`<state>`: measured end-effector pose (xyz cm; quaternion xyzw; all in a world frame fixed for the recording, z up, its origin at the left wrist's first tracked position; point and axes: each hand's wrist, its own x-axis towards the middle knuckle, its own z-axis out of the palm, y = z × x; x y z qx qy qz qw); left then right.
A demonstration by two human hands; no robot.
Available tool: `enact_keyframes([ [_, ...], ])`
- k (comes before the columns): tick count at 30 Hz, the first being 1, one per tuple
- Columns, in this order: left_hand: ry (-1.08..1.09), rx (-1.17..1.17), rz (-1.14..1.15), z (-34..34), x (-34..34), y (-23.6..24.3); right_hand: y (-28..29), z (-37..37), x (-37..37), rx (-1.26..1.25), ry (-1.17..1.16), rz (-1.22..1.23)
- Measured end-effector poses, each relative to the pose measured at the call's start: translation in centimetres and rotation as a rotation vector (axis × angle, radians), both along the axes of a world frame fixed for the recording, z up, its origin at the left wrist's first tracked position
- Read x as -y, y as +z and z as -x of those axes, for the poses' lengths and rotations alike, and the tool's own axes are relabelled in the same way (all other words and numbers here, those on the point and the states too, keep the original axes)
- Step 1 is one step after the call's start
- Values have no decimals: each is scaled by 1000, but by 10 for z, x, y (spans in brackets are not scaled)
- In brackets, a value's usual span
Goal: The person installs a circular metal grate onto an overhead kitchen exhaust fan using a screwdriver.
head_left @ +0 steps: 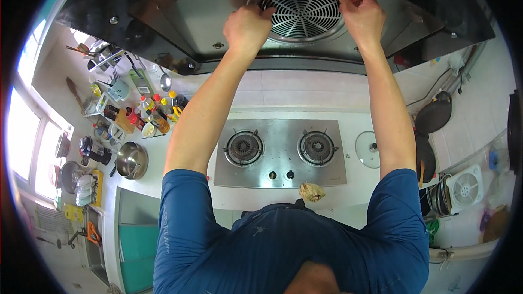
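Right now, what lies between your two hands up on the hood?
In the head view, the round metal grille spans the gap: the left hand grips its left rim, the right hand its right rim.

I count two hands, my left hand [248,27] and my right hand [360,15], both up on one round grille [302,5] in one hood [207,22]. Below sits one hob [280,155] with two burners, the left burner [243,147] and the right burner [317,147], and two knobs [281,175] near its front edge. One glass lid [368,149] lies to the right, one steel pot [132,160] to the left, one crumpled rag [311,191] nearest me.
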<state>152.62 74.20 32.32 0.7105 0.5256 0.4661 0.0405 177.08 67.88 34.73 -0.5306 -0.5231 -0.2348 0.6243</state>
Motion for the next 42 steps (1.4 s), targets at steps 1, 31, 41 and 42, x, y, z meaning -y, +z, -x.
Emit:
enact_keyframes([
  [1, 27, -86, -51, 0, 2, 1, 0, 0, -1, 2, 6, 1],
  [31, -79, 420, -61, -38, 1, -9, 2, 14, 2, -95, -39, 35],
  [41, -7, 434, 35, -44, 8, -1, -22, 11, 40, -193, 42, 167],
  [42, -13, 451, 21, -45, 9, -2, -33, 9, 48, -207, 92, 152],
])
